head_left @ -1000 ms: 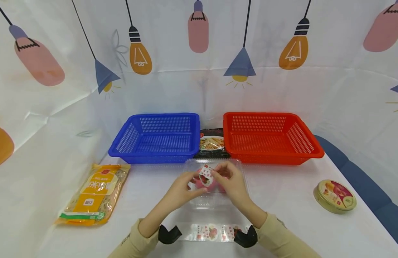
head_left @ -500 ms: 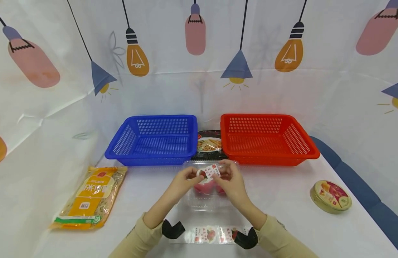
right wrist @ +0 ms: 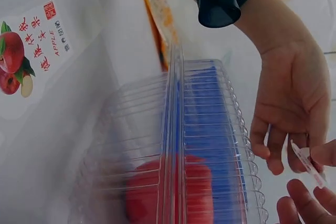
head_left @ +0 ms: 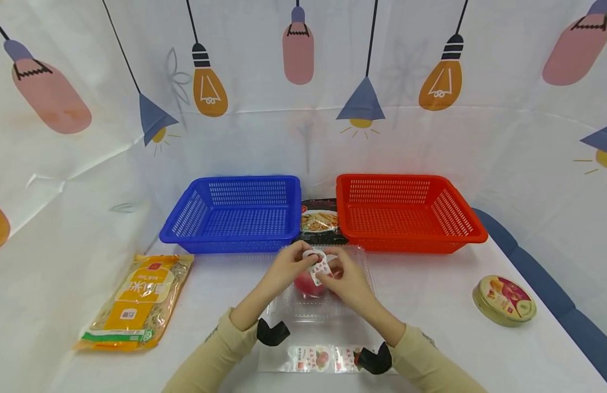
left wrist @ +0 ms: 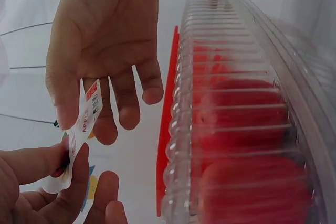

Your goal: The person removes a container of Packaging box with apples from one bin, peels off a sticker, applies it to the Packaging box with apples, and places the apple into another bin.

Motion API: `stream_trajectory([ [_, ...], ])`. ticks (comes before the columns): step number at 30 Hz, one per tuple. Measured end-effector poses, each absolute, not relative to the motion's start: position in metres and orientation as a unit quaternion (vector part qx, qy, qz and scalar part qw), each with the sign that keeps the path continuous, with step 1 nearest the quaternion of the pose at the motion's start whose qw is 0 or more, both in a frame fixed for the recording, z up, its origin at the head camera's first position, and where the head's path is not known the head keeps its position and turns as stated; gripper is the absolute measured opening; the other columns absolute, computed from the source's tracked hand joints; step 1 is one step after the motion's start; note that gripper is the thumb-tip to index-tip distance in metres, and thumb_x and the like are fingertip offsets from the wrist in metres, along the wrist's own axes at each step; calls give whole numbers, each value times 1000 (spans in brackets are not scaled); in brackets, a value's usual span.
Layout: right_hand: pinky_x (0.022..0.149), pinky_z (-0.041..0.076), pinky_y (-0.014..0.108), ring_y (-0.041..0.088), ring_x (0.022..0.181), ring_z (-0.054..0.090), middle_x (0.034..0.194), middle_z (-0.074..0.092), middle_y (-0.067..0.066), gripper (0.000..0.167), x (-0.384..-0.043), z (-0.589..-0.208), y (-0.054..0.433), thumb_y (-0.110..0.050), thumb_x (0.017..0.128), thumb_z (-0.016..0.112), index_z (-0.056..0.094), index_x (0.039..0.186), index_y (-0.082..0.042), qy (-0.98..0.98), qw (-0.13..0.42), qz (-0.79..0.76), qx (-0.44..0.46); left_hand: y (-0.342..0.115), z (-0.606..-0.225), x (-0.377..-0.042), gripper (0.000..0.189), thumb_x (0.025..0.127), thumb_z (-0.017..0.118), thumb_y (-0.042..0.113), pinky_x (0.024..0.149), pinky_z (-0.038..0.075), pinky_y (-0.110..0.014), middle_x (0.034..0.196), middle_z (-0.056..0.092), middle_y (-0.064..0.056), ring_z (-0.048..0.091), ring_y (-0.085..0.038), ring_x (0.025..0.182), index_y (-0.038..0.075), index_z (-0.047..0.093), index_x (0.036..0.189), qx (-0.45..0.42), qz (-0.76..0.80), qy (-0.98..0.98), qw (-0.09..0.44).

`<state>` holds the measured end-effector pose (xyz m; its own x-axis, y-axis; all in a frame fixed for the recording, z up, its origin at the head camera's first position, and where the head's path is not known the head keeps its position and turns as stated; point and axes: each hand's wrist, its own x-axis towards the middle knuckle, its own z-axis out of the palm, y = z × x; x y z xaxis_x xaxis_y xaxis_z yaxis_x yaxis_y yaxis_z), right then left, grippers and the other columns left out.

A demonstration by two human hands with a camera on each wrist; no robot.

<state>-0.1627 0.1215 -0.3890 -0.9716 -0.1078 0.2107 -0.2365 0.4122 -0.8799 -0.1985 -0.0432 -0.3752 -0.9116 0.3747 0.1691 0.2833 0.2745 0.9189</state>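
Both hands meet over a clear plastic clamshell box [head_left: 310,312] that holds red apples [head_left: 307,286]. Between them is a small white sticker label [head_left: 321,268] with red print and the word APPLE, seen edge-on in the left wrist view. My left hand [head_left: 286,266] pinches its upper end between thumb and finger. The lower end is held by the thumb and finger of my right hand [head_left: 351,279]. Below the box lies a strip of similar labels [head_left: 315,358] on the table, partly covered by the black wrist straps. The hands hide part of the apples.
Behind the box stand a blue basket [head_left: 230,240] and a red basket [head_left: 411,244], with a black food packet [head_left: 319,221] between them. A yellow grain bag [head_left: 136,300] lies at left. At right sits a round tin [head_left: 505,300] near the table edge.
The label has been turned between the fingers, so its printed text now points down toward the right hand. My left hand has moved up to the label's upper end.
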Motion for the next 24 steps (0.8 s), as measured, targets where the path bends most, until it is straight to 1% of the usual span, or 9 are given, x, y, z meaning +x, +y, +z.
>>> stream_trajectory([
  [3,67,47,26,14,74,53,83,62,2,40,-165,-388,122,-11,80,70,55,117,-10,-845,62,522,101,-44,-375,-201,13,88,62,13,57,43,-20,87,66,-11,52,-9,67,0,59,91,220,542,810,37],
  [8,58,44,24,16,67,50,76,60,0,40,-171,-384,124,-9,78,70,56,115,-11,-853,63,509,99,-44,-372,-203,14,85,66,12,51,39,-21,72,59,-6,48,-11,59,2,59,92,214,518,827,49],
  [10,56,43,23,16,64,49,75,60,0,40,-175,-384,125,-10,78,71,56,116,-12,-857,61,502,98,-44,-372,-204,18,82,69,12,51,40,-22,71,55,-4,49,-11,59,2,59,95,207,516,829,54],
  [12,55,43,24,15,64,49,75,61,-1,41,-178,-385,126,-12,78,72,56,116,-12,-861,58,497,91,-44,-372,-204,25,79,71,10,52,44,-22,74,57,-6,53,-12,62,2,59,99,207,516,829,63],
  [14,55,44,24,14,63,50,75,61,0,41,-180,-387,126,-11,78,72,56,116,-12,-863,56,494,84,-43,-374,-205,32,76,73,5,57,49,-24,84,61,-9,59,-16,69,0,59,105,208,519,826,72],
  [17,55,46,25,15,64,51,75,62,2,42,-181,-390,128,-8,77,72,56,116,-12,-867,53,492,67,-41,-378,-207,43,74,72,-1,63,53,-27,95,63,-14,61,-20,76,0,57,114,209,509,831,79],
  [20,56,47,25,15,63,52,75,62,2,43,-182,-393,128,-8,77,72,55,116,-11,-873,50,483,51,-38,-381,-209,53,72,72,-4,63,52,-27,98,62,-14,59,-19,77,3,55,121,205,485,847,78],
  [24,55,47,24,14,62,50,74,61,2,44,-182,-395,128,-8,75,74,56,116,-11,-883,52,465,47,-36,-385,-208,60,70,74,-4,61,51,-25,98,62,-12,60,-19,78,8,54,125,207,454,864,66],
])
